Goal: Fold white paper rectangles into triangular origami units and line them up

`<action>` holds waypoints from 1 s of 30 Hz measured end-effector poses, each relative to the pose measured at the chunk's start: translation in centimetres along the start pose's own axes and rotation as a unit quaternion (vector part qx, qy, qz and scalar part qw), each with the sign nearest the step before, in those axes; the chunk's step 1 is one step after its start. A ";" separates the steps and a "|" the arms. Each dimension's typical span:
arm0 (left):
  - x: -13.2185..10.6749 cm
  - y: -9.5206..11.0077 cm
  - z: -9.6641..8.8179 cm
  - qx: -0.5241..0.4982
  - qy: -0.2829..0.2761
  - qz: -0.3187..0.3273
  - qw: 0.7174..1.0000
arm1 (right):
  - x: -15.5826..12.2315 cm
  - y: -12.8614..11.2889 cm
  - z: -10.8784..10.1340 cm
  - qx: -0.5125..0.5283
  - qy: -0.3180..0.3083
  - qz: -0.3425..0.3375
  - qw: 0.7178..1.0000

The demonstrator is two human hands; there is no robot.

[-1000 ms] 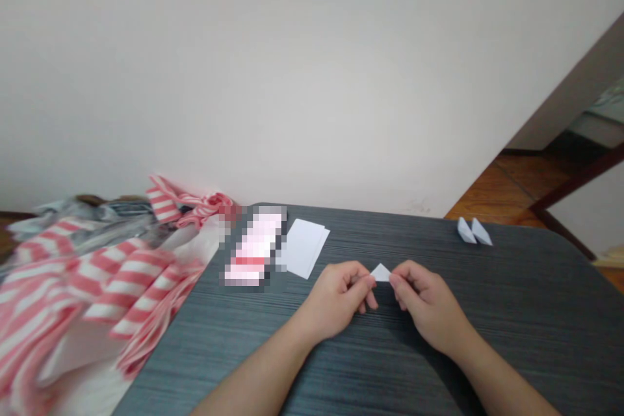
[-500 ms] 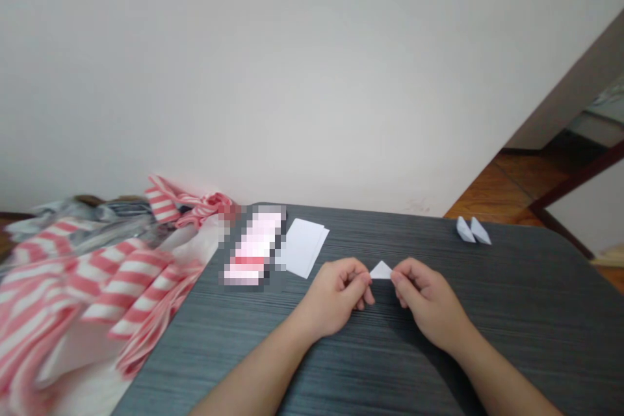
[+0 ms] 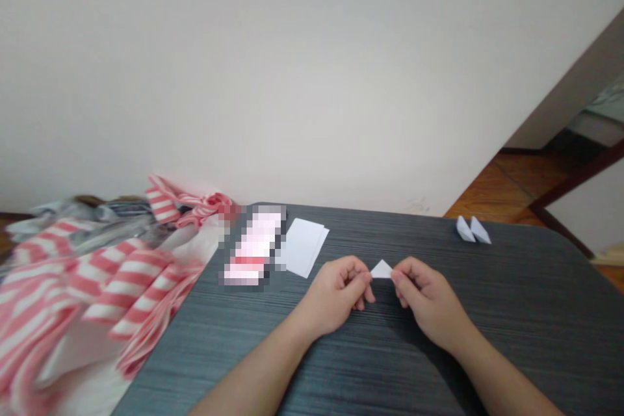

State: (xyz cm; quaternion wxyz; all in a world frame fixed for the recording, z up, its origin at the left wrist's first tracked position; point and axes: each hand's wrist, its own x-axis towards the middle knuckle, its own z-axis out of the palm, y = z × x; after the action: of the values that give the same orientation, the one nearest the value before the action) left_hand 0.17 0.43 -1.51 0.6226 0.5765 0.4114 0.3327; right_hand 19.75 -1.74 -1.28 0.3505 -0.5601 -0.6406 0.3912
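Note:
A small white folded paper (image 3: 382, 270) shows as a triangle with its point away from me. My left hand (image 3: 340, 296) pinches its left corner between thumb and forefinger, and my right hand (image 3: 426, 299) pinches the right corner in the same way. Both corners are hidden under the fingertips. The paper is held just over the dark table, between the two hands. Beyond my left hand lie flat white paper sheets (image 3: 303, 248), slightly fanned. Two folded white paper shapes (image 3: 474, 230) stand side by side near the table's far right edge.
On the left of the dark wood-grain table (image 3: 234, 344) lies a phone-like object (image 3: 254, 244), blurred by pixelation. Red-and-white striped cloth (image 3: 121, 279) is heaped beside the table's left edge. A pale wall (image 3: 312, 78) rises behind it, with a wooden floor (image 3: 517, 182) at the right.

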 end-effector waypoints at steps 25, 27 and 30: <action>-0.5 0.5 -0.1 0.082 -0.015 0.020 0.996 | -0.1 -1.0 0.9 -0.017 -0.073 -0.016 0.997; -0.5 0.4 -0.1 0.077 -0.010 0.015 0.997 | -0.1 -0.8 0.9 -0.010 -0.077 -0.013 0.997; -0.4 0.4 -0.1 0.069 -0.009 0.010 0.998 | 0.0 -0.6 0.8 -0.006 -0.081 -0.007 0.997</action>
State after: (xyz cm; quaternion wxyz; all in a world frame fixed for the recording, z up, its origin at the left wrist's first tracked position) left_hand -0.08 0.15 -1.01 0.5820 0.6252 0.4216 0.3043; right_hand 18.74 -1.88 -1.11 0.2972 -0.5243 -0.6728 0.4291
